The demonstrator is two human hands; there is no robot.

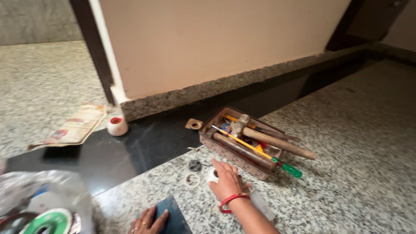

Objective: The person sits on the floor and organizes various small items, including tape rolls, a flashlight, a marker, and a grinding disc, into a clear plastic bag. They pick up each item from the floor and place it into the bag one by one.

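Here, on a speckled granite floor (355, 173) with a black stone strip along the wall:

Right hand (226, 180), red bangle at the wrist: palm down, its grip closed over a small white roll of tape (212, 175), fingers curled about the roll's top. The roll sits on the floor at 7 o'clock from the tool tray, just beside it.

Left hand (148, 221), rings on the fingers: fingers spread flat, resting on the left edge of a dark blue slab (173, 219) at the bottom of the view; it pinches nothing.

Tool tray (208, 138), brown, rectangular, at 1 o'clock from the right hand. Contents: wooden-handled hammer (277, 143), green-handled screwdriver (292, 170) jutting over the rim, yellow-shafted tool, dark rod.

Small items at 9 o'clock from the right hand: pale ring (192, 179); dark round fitting (195, 165) just above it.

Brass square drain cover (193, 124), on the black strip at 10 o'clock from the tray.

White-and-red tape roll (117, 126) and folded newspaper (73, 128), well apart at far left.

Clear plastic bag (43, 195) with a green-and-white reel (50, 221), lower left corner.
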